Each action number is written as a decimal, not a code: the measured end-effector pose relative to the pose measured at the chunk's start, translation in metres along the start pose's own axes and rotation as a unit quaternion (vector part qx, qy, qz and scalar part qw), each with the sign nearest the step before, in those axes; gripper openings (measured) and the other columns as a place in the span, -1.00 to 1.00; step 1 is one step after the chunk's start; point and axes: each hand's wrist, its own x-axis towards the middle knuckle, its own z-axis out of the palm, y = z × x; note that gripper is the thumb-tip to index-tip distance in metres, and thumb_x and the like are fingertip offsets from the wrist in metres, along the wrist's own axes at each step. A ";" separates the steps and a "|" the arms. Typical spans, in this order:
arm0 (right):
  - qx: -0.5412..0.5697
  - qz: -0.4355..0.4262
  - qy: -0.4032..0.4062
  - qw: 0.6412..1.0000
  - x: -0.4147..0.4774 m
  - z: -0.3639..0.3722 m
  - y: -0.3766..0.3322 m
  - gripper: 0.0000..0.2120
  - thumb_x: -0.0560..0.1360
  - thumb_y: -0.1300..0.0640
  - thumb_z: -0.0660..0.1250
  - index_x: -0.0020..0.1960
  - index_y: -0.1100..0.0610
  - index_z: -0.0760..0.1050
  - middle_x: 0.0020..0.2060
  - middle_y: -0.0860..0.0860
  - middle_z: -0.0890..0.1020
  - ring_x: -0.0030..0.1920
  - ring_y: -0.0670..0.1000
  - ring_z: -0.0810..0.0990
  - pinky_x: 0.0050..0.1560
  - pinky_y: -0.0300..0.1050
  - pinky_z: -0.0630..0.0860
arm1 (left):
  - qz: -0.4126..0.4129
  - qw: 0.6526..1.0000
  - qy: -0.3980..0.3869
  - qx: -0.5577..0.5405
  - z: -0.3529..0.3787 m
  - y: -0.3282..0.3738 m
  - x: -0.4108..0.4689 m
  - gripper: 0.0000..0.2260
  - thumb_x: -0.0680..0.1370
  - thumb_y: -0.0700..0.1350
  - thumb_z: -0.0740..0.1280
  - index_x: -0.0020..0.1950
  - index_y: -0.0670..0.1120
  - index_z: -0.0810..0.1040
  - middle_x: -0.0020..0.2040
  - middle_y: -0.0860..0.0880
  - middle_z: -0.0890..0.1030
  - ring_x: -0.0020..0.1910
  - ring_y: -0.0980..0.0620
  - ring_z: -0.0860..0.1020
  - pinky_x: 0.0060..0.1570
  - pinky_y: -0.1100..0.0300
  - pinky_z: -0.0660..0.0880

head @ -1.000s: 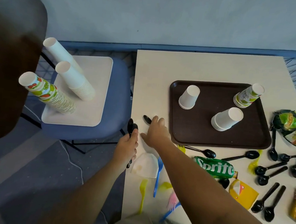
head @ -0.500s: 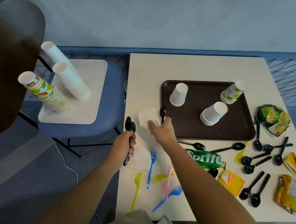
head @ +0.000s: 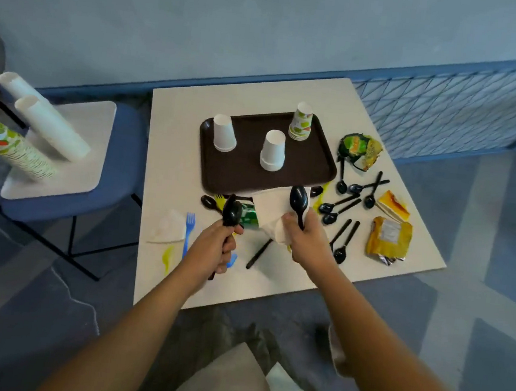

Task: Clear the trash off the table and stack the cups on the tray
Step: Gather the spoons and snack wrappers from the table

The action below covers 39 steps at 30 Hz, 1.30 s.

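Black spoon (head: 299, 199) plus white napkin (head: 272, 209): am gripping both in my right hand (head: 306, 241); left hand (head: 214, 248) clenching spoon bundle (head: 232, 213). Trash-clearing step; next likely needs dumping, both hands full.

Head view, steeply down over table (head: 173, 143)

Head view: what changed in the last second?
The right hand picked a black plastic spoon and a white paper napkin off the table and lifted them. The left hand keeps gripping its black plastic spoons; the paper cups stay upside down on the brown tray.
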 end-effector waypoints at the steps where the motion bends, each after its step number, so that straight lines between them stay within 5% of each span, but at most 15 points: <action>1: 0.005 0.011 0.004 1.000 -0.014 -0.020 0.008 -0.90 0.62 -0.05 0.24 -0.03 -0.05 0.40 -0.25 -0.06 0.51 -0.27 -0.06 0.48 -0.26 -0.11 0.37 | -0.002 1.000 -0.005 -0.004 0.018 -0.007 -0.010 -0.80 0.68 -0.15 0.10 0.02 -0.09 0.50 -0.40 0.02 0.22 -0.52 0.10 0.11 -0.49 0.24 0.01; 10: 0.044 0.126 0.063 0.989 -0.096 -0.152 0.083 -0.83 0.61 -0.01 0.20 0.13 0.03 0.45 -0.09 0.08 0.56 -0.20 0.01 0.47 -0.21 -0.03 0.41 | -0.019 0.991 -0.083 0.099 0.140 -0.062 -0.066 -0.86 0.63 -0.16 0.06 0.01 -0.11 0.39 -0.38 -0.01 0.32 -0.49 0.07 0.16 -0.47 0.23 0.07; 14: 0.020 0.119 0.100 0.988 -0.115 -0.185 0.116 -0.74 0.61 -0.01 0.27 0.29 -0.03 0.46 0.11 -0.03 0.64 0.07 0.02 0.62 0.10 0.07 0.57 | -0.002 0.982 -0.114 0.150 0.173 -0.080 -0.060 -0.86 0.69 -0.17 0.12 0.05 -0.12 0.46 -0.30 -0.03 0.44 -0.47 0.09 0.27 -0.50 0.23 0.18; 19: 0.002 0.142 0.152 0.978 -0.133 -0.224 0.152 -0.78 0.62 0.00 0.33 0.24 0.01 0.47 0.10 0.00 0.63 0.06 0.02 0.60 0.02 -0.07 0.44 | 0.028 0.951 -0.164 0.259 0.209 -0.100 -0.042 -0.79 0.72 -0.07 0.18 -0.03 -0.06 0.53 -0.31 0.01 0.47 -0.46 0.09 0.35 -0.49 0.21 0.28; 24: -0.054 0.195 0.118 0.972 -0.147 -0.259 0.202 -0.62 0.65 -0.03 0.27 0.40 0.12 0.41 0.18 0.06 0.60 0.15 0.12 0.58 0.15 0.09 0.52 | 0.012 0.922 -0.164 0.351 0.251 -0.125 -0.040 -0.66 0.71 -0.06 0.19 -0.25 -0.08 0.49 -0.52 0.10 0.40 -0.50 0.08 0.35 -0.39 0.16 0.28; 27: -0.091 0.227 0.081 0.966 -0.152 -0.283 0.238 -0.55 0.65 0.00 0.26 0.47 0.17 0.34 0.26 0.16 0.58 0.22 0.21 0.57 0.09 0.00 0.47 | -0.052 0.927 -0.161 0.334 0.283 -0.151 -0.041 -0.67 0.69 -0.15 0.19 -0.27 -0.10 0.50 -0.47 0.01 0.38 -0.48 0.03 0.33 -0.39 0.19 0.28; 36: -0.163 0.249 -0.032 0.954 -0.139 -0.340 0.325 -0.46 0.66 -0.05 0.25 0.54 0.19 0.30 0.38 0.20 0.52 0.32 0.24 0.52 0.26 0.02 0.43 | -0.062 0.939 -0.074 0.330 0.372 -0.225 -0.060 -0.76 0.67 -0.15 0.31 -0.12 -0.20 0.68 -0.39 -0.04 0.59 -0.34 -0.01 0.58 -0.06 -0.06 0.63; 39: -0.176 0.262 -0.047 0.948 -0.133 -0.349 0.348 -0.49 0.64 -0.06 0.27 0.48 0.22 0.38 0.32 0.20 0.57 0.27 0.24 0.55 0.21 0.02 0.47 | -0.089 0.946 -0.043 0.310 0.395 -0.248 -0.059 -0.85 0.65 -0.19 0.35 0.09 -0.18 0.72 -0.36 -0.06 0.62 -0.43 0.08 0.54 -0.26 0.10 0.62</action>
